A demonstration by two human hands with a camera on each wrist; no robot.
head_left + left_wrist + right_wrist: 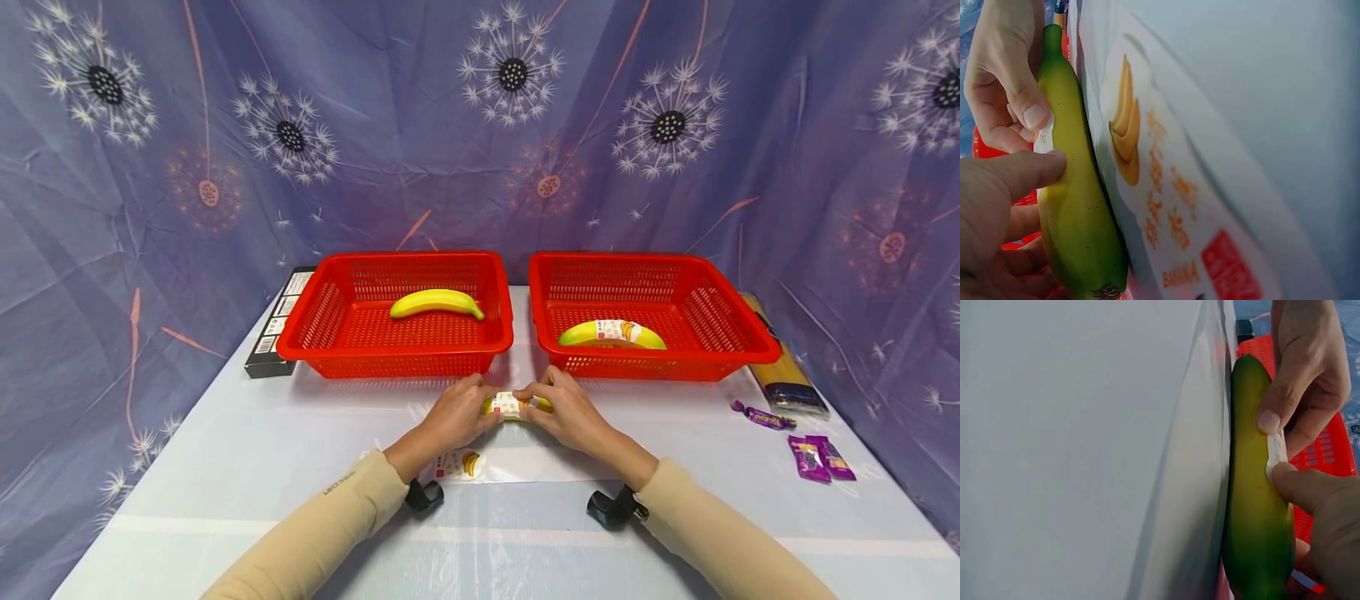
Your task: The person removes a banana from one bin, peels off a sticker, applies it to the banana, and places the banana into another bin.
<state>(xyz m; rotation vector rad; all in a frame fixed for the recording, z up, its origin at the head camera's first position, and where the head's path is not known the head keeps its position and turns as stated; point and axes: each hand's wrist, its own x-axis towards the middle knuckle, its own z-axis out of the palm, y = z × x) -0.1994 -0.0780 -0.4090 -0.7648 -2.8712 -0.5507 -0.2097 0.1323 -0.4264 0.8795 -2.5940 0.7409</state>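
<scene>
Both hands are on one yellow-green banana (1079, 200) at the table's middle, in front of two baskets. A white printed label (507, 405) wraps part of it. My left hand (456, 414) grips one end, its thumb on the front by the label and its fingers behind. At the other end my right hand (572, 414) holds it, thumb pressing close to the label's edge. The two thumbs are near each other. Just below the hands lies a sheet (517, 467) bearing another banana label (461, 464).
The left red basket (397, 365) holds a plain banana (435, 304); the right red basket (675, 368) holds a labelled banana (579, 335). A black box (272, 346) stands far left. At right lie a long yellow pack (787, 371), a purple-wrapped candy (767, 417) and purple packets (810, 460).
</scene>
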